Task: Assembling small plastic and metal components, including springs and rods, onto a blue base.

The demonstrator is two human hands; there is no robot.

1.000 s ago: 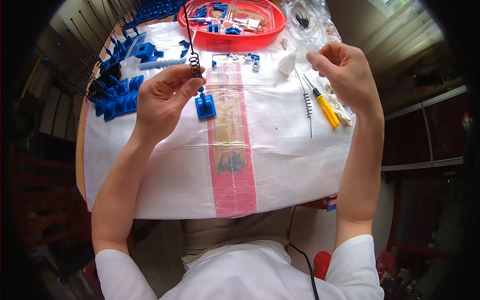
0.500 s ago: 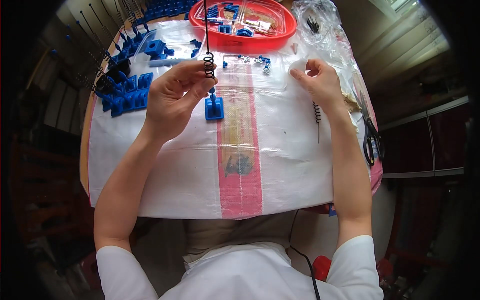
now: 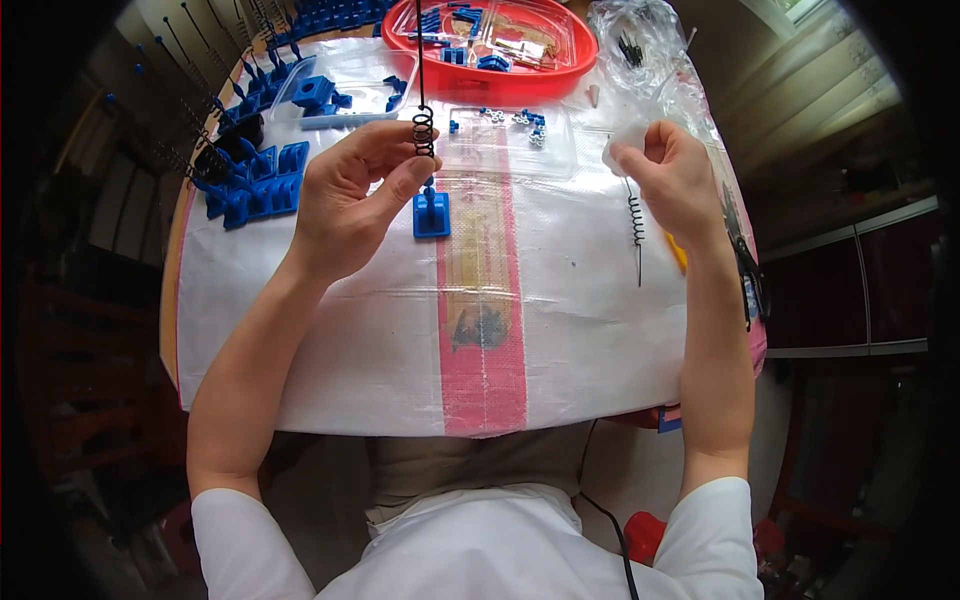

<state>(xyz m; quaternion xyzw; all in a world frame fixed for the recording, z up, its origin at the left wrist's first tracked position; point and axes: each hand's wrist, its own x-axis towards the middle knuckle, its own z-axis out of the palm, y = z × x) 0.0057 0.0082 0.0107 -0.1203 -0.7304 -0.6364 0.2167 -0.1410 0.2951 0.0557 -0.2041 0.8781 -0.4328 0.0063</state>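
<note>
My left hand (image 3: 350, 205) pinches a black coiled spring (image 3: 423, 133) with a long straight wire rising above it. Below the fingers, a small blue plastic clip with a square base (image 3: 432, 216) hangs from the spring's lower end. On the right, the fingers of my right hand (image 3: 682, 180) are closed on a small whitish, translucent object (image 3: 622, 152); its kind is unclear. A second black spring (image 3: 636, 222) with a straight wire end lies on the white woven sheet just beneath that hand.
Blue clips (image 3: 262, 185) with springs upright stand at left, beside a clear tray (image 3: 345, 123) of blue parts. Small white and blue pieces lie in a flat clear tray (image 3: 550, 165). Behind are a red basin (image 3: 565, 75) and plastic bags (image 3: 660, 70). Black-handled scissors (image 3: 752, 275) lie at the right edge.
My right hand has moved slightly right with the whitish object, uncovering more of the lying spring and a yellow thing beside my wrist. My left hand with its spring has shifted slightly right.
</note>
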